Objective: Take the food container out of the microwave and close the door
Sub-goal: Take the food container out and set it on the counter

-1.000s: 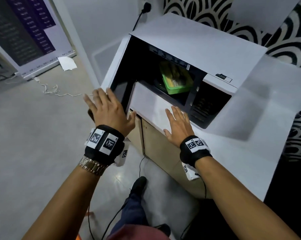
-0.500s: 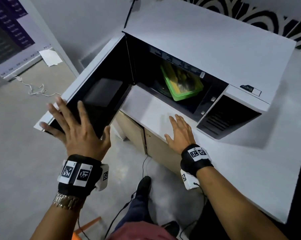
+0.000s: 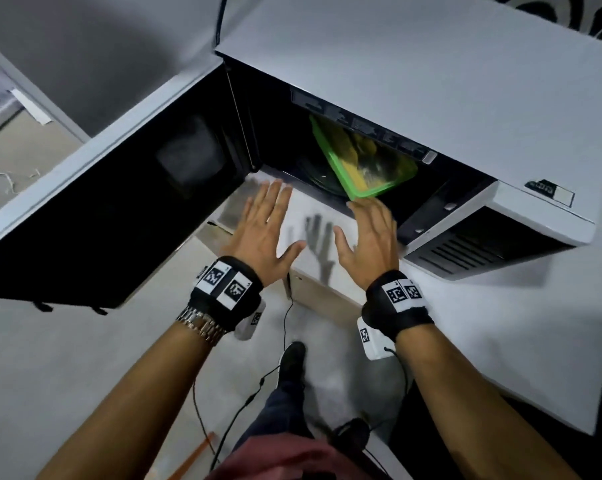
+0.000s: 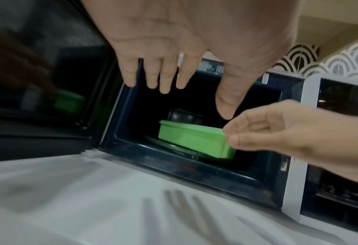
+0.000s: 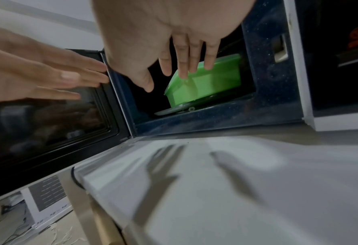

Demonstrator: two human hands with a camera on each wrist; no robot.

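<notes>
A green food container [image 3: 365, 161] [image 4: 194, 139] [image 5: 207, 81] with a clear lid sits on the glass turntable inside the white microwave [image 3: 413, 74]. The microwave door [image 3: 102, 216] stands swung wide to the left. My left hand [image 3: 268, 223] [image 4: 174, 79] hovers open above the counter in front of the cavity's left side. My right hand [image 3: 368, 233] [image 5: 178, 69] is open too, its fingertips at the cavity mouth just short of the container's near corner. Neither hand holds anything.
The microwave stands on a white counter [image 3: 500, 341] whose near edge runs diagonally; a wooden cabinet [image 3: 327, 303] is under it. Its control panel [image 3: 483, 244] is right of the cavity. Cables [image 3: 285, 327] trail on the grey floor by my feet.
My left hand left the opened door and moved right, in front of the cavity. My right hand lifted off the counter and went forward to the container. The door swung wider.
</notes>
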